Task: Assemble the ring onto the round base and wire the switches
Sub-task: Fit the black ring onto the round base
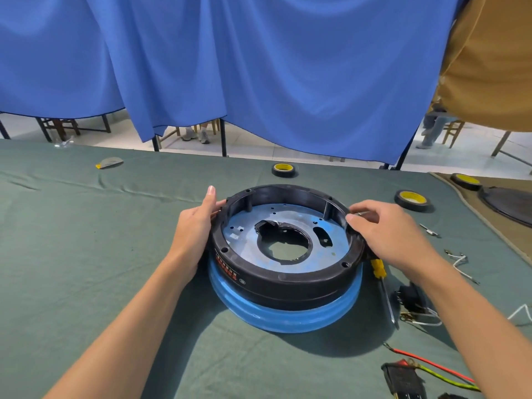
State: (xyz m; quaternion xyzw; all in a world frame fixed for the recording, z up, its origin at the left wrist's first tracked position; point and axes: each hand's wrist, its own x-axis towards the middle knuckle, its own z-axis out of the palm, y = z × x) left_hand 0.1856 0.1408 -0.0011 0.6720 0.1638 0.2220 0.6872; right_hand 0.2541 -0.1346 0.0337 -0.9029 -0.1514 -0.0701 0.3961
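A black plastic ring (288, 279) sits on top of the round blue base (288, 315) in the middle of the green cloth. Inside the ring shows the base's blue plate with a central hole (283, 241). My left hand (195, 226) grips the ring's left side, thumb on the outer wall. My right hand (394, 231) holds the ring's right rim with fingertips on its top edge. A black switch with white wires (411, 300) lies right of the base. Another black switch with red and green wires (403, 378) lies at the bottom right.
A yellow-handled screwdriver (381, 279) lies right of the base. Two tape rolls (283, 169) (411, 200) sit behind it, a third (465, 181) at far right. Loose white wire (460, 263) and a screw (430, 230) lie at right. Blue curtain hangs behind the table.
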